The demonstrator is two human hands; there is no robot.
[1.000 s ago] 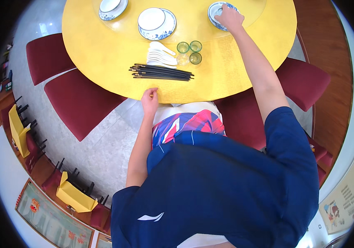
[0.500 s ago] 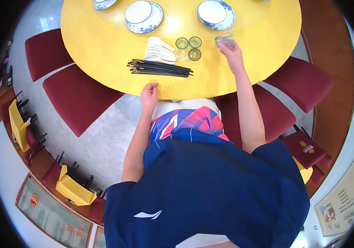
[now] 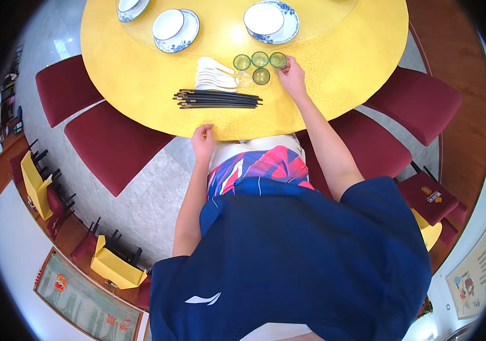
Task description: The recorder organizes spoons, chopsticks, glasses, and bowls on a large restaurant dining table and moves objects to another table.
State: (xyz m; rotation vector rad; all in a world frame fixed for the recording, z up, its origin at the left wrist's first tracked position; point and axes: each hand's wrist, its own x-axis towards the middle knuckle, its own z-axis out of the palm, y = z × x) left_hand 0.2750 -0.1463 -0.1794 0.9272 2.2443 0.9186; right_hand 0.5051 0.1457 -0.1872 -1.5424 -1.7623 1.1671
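Observation:
My right hand (image 3: 292, 75) has its fingers closed round a green-tinted glass (image 3: 277, 60), which stands upright at the right end of a row. Beside it is a cluster of several more glasses (image 3: 260, 59), mostly green, with one clear glass (image 3: 243, 79). Left of them lies an overlapping stack of white spoons (image 3: 214, 75). A bundle of black chopsticks (image 3: 217, 99) lies crosswise nearer to me. My left hand (image 3: 202, 142) rests at the table's near edge, fingers curled together, with nothing visible in them.
The round table has a yellow cloth (image 3: 334, 85). Farther back, white bowls sit on blue-patterned plates (image 3: 181, 41) on a clear turntable (image 3: 220, 48). Dark red chairs (image 3: 115, 148) stand close round both sides. Yellow-covered tables (image 3: 115, 264) are at the far left.
My right hand has moved left, bringing the glass from apart on the right to the end of the glass row. My left hand stays at the edge. The view has shifted slightly.

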